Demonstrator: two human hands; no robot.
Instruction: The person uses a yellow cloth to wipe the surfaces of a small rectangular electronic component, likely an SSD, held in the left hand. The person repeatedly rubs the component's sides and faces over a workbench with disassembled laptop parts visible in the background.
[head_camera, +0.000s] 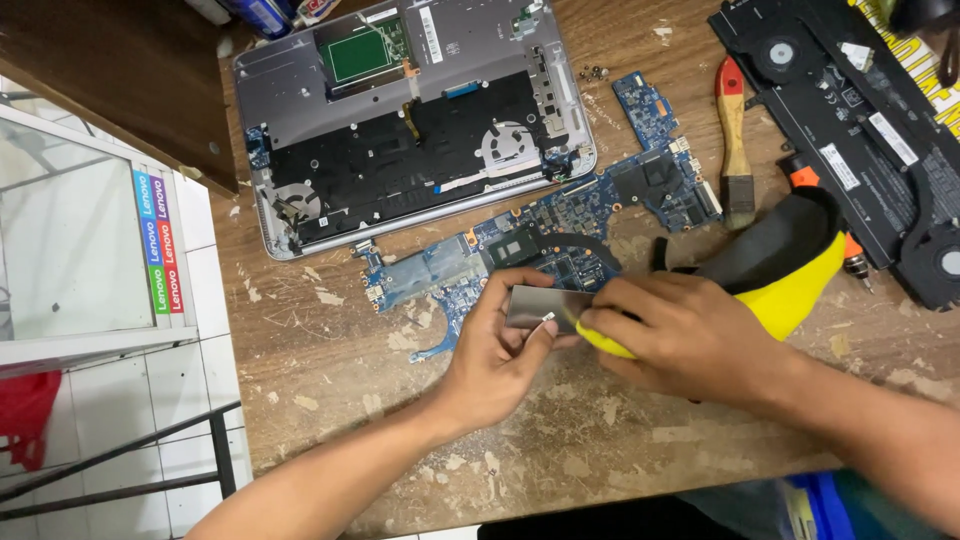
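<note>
Grey metal plate (535, 305) pinched by left hand (500, 355) | right hand (690, 335) gripping yellow-black blower (775, 265)

— What is seen around the workbench (330, 380)?
— A worn wooden top, scarred with pale flaked patches, is lit evenly. White floor tiles (190, 300) are seen past its left edge.
— And beyond?
— A glass-fronted cabinet (70, 230) is set at left, a black metal rail (150, 470) below it.
</note>
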